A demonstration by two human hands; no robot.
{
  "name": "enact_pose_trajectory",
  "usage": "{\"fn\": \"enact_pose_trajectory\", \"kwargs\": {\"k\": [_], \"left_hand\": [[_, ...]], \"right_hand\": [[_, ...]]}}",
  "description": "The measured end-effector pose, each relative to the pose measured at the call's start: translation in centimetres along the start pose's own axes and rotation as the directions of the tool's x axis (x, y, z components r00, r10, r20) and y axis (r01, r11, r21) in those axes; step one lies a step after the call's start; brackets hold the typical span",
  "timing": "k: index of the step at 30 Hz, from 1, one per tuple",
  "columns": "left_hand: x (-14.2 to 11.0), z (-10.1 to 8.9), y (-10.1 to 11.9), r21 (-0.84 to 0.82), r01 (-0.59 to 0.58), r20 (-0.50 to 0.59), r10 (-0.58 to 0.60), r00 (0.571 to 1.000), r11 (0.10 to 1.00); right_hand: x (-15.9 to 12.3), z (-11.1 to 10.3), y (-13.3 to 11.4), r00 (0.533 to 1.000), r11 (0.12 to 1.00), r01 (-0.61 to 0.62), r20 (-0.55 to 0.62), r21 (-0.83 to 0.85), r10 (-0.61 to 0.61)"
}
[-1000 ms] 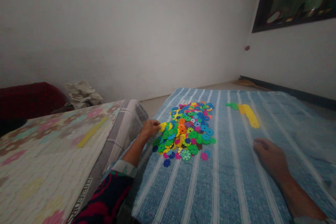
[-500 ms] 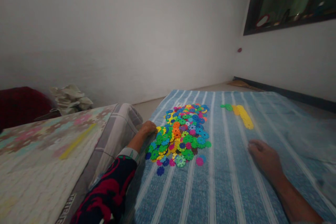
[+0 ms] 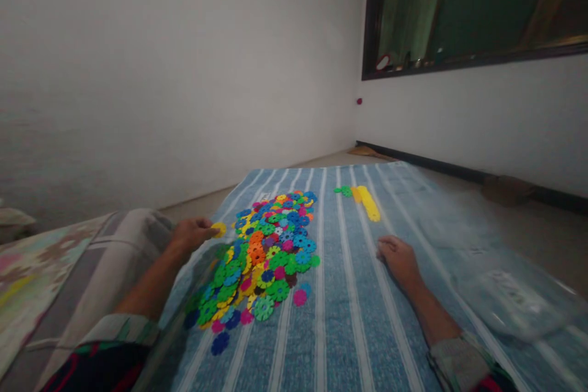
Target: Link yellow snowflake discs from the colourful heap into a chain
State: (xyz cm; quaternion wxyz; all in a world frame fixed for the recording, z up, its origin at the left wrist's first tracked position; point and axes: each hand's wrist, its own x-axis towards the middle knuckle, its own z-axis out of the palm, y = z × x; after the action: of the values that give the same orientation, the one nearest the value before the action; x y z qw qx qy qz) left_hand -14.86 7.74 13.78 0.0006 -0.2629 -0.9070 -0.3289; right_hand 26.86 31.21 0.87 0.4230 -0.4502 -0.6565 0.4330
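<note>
I am seeing the striped cloth (image 3: 331,343) offering bare room mid-span; a clear bag (image 3: 514,294) is lying rightward, contents indistinct; beyond piled discs (image 3: 278,269), my left hand (image 3: 190,236) is pinching a yellow disc (image 3: 220,230) by the left edge; my right hand (image 3: 399,262) is curling, grip unclear.

Head cam (sole view) looks fwd & down, striped cloth (image 3: 335,331) near.

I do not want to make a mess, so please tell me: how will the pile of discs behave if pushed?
The pile will probably spread, since many discs seem only to overlap. Rolling looks unlikely, as most lie flat. They appear thin, so probably light.
</note>
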Motion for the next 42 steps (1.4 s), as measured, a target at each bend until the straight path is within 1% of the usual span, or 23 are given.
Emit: {"fn": "enact_pose_trajectory", "kwargs": {"k": [2, 4, 5, 7, 9, 10, 11, 14, 16, 19, 22, 26, 30, 33, 39, 42], "left_hand": [[-0.1, 1.2, 2.5, -0.073, -0.097, 0.038, 0.1, 0.994, 0.993], [-1.0, 3.7, 5.6, -0.165, -0.197, 0.129, 0.219, 0.967, 0.966], [-1.7, 5.3, 7.2, -0.225, -0.241, 0.172, 0.282, 0.944, 0.944], [-3.4, 9.4, 10.5, -0.322, -0.304, 0.273, 0.396, 0.877, 0.897], [-5.2, 13.9, 13.7, -0.383, -0.363, 0.323, 0.492, 0.809, 0.849], [-6.1, 16.1, 15.2, -0.399, -0.382, 0.344, 0.523, 0.78, 0.833], [-6.9, 18.2, 16.7, -0.411, -0.391, 0.352, 0.539, 0.765, 0.824], [-8.8, 23.7, 20.4, -0.431, -0.416, 0.361, 0.575, 0.734, 0.801], [-9.4, 26.4, 22.3, -0.426, -0.43, 0.359, 0.585, 0.727, 0.796], [-9.4, 29.4, 24.3, -0.397, -0.453, 0.358, 0.589, 0.725, 0.798], [-8.8, 31.1, 25.6, -0.352, -0.485, 0.36, 0.594, 0.72, 0.801], [-8.3, 31.9, 26.6, -0.276, -0.529, 0.371, 0.597, 0.712, 0.802], [-8.3, 31.9, 27.1, -0.193, -0.564, 0.386, 0.591, 0.709, 0.803], [-8.7, 31.6, 27.3, -0.13, -0.581, 0.388, 0.581, 0.716, 0.803], [-10.5, 30.9, 26.2, -0.047, -0.598, 0.345, 0.575, 0.742, 0.8], [-11.6, 30.6, 25.8, -0.001, -0.597, 0.351, 0.559, 0.751, 0.803]], "right_hand": [[0.4, -0.4, 0.0, 0.998, 0.997, -0.028, -0.052, 0.069, 0.031], [0.8, -0.8, 0.3, 0.992, 0.997, -0.022, -0.125, 0.069, 0.031], [1.0, -1.0, 0.5, 0.987, 0.999, -0.016, -0.159, 0.05, 0.024], [1.3, -1.3, 1.0, 0.978, 1.0, -0.008, -0.207, 0.001, 0.008], [1.5, -1.3, 1.5, 0.976, 0.999, -0.003, -0.22, -0.036, -0.005], [1.6, -1.2, 1.8, 0.977, 0.999, -0.004, -0.215, -0.041, -0.005], [1.8, -1.1, 2.0, 0.978, 0.999, -0.006, -0.207, -0.036, -0.002], [2.1, -0.8, 2.7, 0.985, 1.0, -0.005, -0.175, -0.004, 0.004], [2.3, -0.6, 3.0, 0.987, 1.0, 0.002, -0.161, -0.008, -0.004], [2.5, -0.4, 3.1, 0.988, 1.0, 0.009, -0.155, -0.028, -0.013], [2.5, -0.3, 2.9, 0.988, 0.998, 0.01, -0.151, -0.055, -0.019], [2.5, -0.2, 2.7, 0.99, 0.996, 0.007, -0.143, -0.09, -0.02], [2.4, -0.2, 2.6, 0.988, 0.99, -0.014, -0.152, -0.143, -0.008], [2.4, -0.2, 2.5, 0.99, 0.986, -0.028, -0.142, -0.166, 0.004], [2.3, -0.2, 2.4, 0.991, 0.982, -0.028, -0.135, -0.187, 0.002], [2.2, -0.3, 2.3, 0.99, 0.978, -0.019, -0.14, -0.209, -0.011]]}}
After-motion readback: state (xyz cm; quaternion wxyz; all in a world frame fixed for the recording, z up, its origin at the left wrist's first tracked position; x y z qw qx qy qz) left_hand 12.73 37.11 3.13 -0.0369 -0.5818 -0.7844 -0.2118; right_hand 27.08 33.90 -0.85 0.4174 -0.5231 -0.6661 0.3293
